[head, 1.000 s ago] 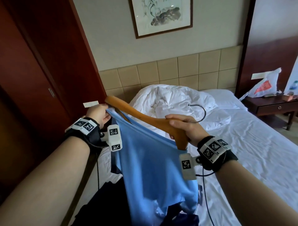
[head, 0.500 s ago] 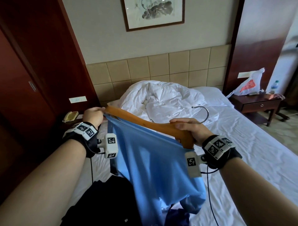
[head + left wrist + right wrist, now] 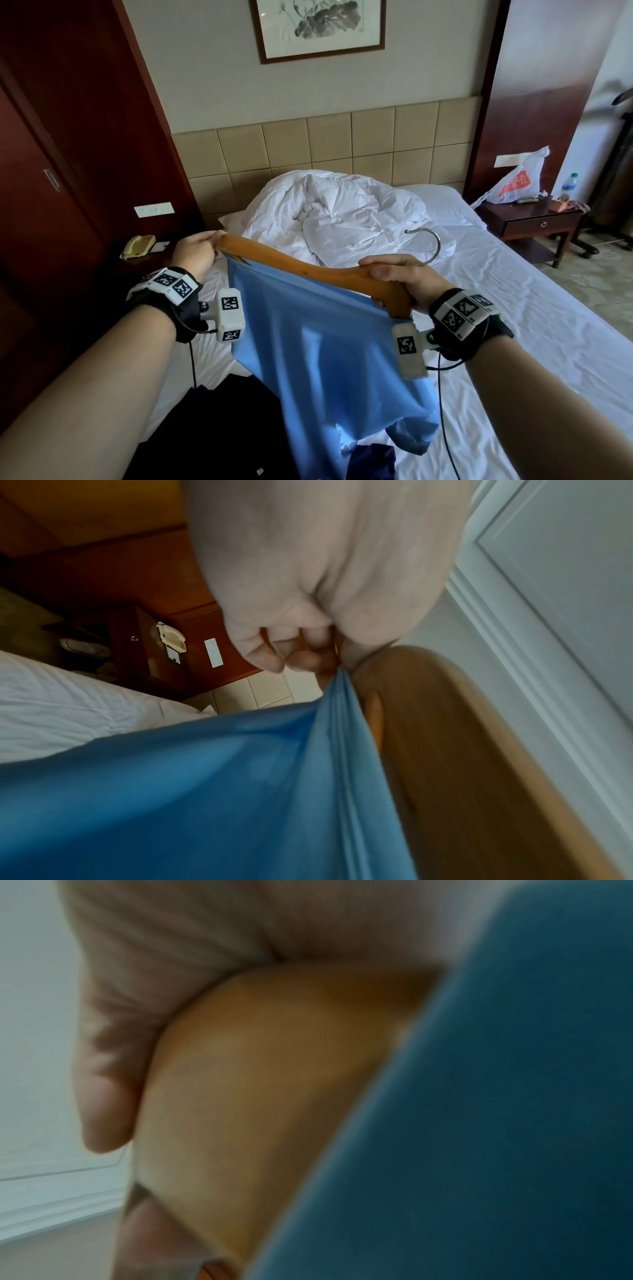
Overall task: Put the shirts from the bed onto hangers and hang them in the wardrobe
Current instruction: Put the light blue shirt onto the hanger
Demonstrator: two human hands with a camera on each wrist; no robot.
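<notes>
Both hands are gripping: left hand (image 3: 197, 251) pinching the soft, light blue shirt (image 3: 329, 349) at the stiff wooden hanger's (image 3: 308, 265) ten-o'clock tip, right hand (image 3: 404, 279) clasping its middle.

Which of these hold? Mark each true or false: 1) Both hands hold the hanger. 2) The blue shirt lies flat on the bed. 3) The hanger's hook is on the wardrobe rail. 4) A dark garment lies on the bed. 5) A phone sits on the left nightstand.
1) True. The left hand grips one end of the hanger and pinches the blue shirt there; the right hand grips near the other end.
2) False. It hangs from the hanger, above the bed.
3) False. The hook is free in the air over the bed.
4) True. The dark garment lies on the bed, below the shirt.
5) True. The phone sits there.
</notes>
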